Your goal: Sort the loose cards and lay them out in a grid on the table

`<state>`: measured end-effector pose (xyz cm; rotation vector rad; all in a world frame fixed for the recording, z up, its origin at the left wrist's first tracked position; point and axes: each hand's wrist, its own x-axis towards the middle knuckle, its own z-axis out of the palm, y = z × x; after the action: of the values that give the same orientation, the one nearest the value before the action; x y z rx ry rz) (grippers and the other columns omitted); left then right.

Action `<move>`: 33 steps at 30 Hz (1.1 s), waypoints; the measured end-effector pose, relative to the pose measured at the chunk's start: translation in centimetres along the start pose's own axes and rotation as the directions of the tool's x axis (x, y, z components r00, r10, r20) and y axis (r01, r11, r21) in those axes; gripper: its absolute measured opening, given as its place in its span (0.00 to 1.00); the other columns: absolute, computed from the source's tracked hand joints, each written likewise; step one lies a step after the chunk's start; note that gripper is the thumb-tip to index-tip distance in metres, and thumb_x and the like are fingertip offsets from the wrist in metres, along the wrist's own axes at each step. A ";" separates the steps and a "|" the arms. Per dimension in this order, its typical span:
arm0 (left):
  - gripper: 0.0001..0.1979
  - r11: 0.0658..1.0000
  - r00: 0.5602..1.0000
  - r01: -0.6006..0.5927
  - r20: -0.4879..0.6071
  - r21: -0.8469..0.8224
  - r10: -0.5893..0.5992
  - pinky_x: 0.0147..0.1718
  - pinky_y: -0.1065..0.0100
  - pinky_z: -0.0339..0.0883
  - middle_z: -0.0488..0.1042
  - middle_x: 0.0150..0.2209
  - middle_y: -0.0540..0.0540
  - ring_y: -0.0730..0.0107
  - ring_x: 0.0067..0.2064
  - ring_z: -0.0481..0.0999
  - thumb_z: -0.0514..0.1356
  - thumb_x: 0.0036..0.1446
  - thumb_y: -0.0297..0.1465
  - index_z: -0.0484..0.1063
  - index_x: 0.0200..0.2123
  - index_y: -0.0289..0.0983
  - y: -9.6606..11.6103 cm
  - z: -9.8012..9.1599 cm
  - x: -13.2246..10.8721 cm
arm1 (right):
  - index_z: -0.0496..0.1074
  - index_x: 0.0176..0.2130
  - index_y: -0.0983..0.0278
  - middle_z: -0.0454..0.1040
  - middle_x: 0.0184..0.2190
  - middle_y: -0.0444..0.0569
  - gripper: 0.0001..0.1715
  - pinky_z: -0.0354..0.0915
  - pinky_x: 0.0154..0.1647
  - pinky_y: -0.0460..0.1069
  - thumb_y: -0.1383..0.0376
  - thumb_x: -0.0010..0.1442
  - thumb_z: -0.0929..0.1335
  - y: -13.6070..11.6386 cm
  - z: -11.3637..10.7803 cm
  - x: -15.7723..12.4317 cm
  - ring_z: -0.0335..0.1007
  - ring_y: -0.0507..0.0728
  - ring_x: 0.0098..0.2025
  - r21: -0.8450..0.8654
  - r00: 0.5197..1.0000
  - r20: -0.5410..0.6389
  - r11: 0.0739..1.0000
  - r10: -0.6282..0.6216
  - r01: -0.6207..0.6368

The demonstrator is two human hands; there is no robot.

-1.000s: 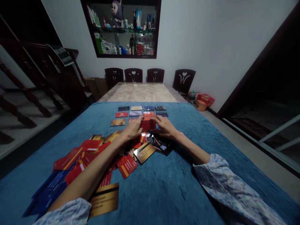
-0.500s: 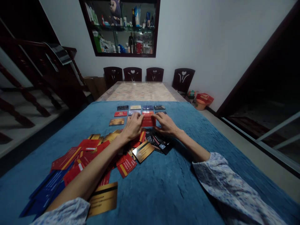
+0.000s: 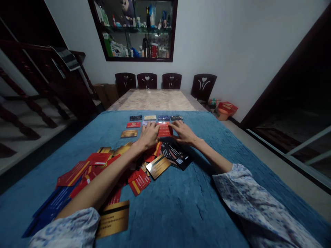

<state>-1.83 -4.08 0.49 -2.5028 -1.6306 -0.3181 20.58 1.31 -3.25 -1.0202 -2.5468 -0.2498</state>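
A red card (image 3: 164, 131) lies low over the blue cloth (image 3: 181, 199), held between both hands. My left hand (image 3: 149, 135) pinches its left edge and my right hand (image 3: 184, 132) pinches its right edge. Just beyond it are neat rows of cards: a dark card (image 3: 136, 117), a pale card (image 3: 150, 117), a blue card (image 3: 163, 117), a black card (image 3: 176, 117), a red card (image 3: 133, 124) and a gold card (image 3: 128, 133). Below my hands sprawls a loose pile of red, gold, black and blue cards (image 3: 134, 165).
A gold card (image 3: 113, 219) and several blue cards (image 3: 51, 206) lie near the front left. Beyond the cloth is bare marble tabletop (image 3: 155, 100) with several dark chairs (image 3: 172, 80). A wall cabinet (image 3: 134, 29), a staircase (image 3: 38, 89) and a red basket (image 3: 226, 109) surround the table.
Both hands have carried the red card a little farther from me, toward the rows of laid-out cards. The view has shifted slightly.
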 end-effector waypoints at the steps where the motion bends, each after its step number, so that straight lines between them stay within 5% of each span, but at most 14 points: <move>1: 0.20 1.000 1.000 0.001 0.006 -0.003 -0.001 0.54 0.48 0.65 0.69 0.57 0.35 0.47 0.60 0.64 0.61 0.58 0.27 0.69 0.54 0.37 -0.1 0.1 0.3 | 0.64 0.64 0.63 0.67 0.56 0.62 0.32 0.66 0.49 0.61 0.62 0.62 0.68 0.2 -0.1 0.2 0.60 0.68 0.55 0.000 1.000 0.011 1.000 0.002 -0.002; 16: 0.13 0.998 0.990 0.044 0.137 -0.035 -0.038 0.56 0.43 0.64 0.69 0.56 0.33 0.42 0.60 0.65 0.60 0.58 0.29 0.74 0.47 0.36 -1.6 1.7 4.8 | 0.68 0.59 0.64 0.71 0.53 0.62 0.29 0.69 0.49 0.58 0.67 0.58 0.71 1.8 -0.4 3.9 0.65 0.68 0.56 -0.112 0.945 0.289 0.985 0.156 -0.128; 27: 0.14 0.998 0.955 0.061 0.290 -0.009 -0.056 0.52 0.52 0.68 0.74 0.54 0.34 0.45 0.57 0.71 0.63 0.57 0.31 0.74 0.47 0.35 -1.6 2.2 6.5 | 0.68 0.56 0.64 0.73 0.55 0.61 0.22 0.68 0.47 0.52 0.63 0.64 0.67 0.8 -1.2 5.0 0.71 0.66 0.55 -0.151 0.835 0.479 0.962 0.272 -0.227; 33: 0.12 0.997 0.948 0.062 0.314 -0.037 -0.048 0.54 0.52 0.67 0.76 0.53 0.36 0.47 0.57 0.71 0.62 0.56 0.29 0.74 0.45 0.36 -1.5 2.4 6.6 | 0.70 0.53 0.65 0.75 0.53 0.60 0.18 0.67 0.46 0.48 0.64 0.64 0.68 0.8 -1.1 5.2 0.74 0.63 0.52 -0.098 0.821 0.511 0.966 0.256 -0.241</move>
<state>-0.41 2.91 -0.14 -2.6548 -1.8250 0.0419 18.01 4.83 -0.11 -1.6011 -2.8290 0.0810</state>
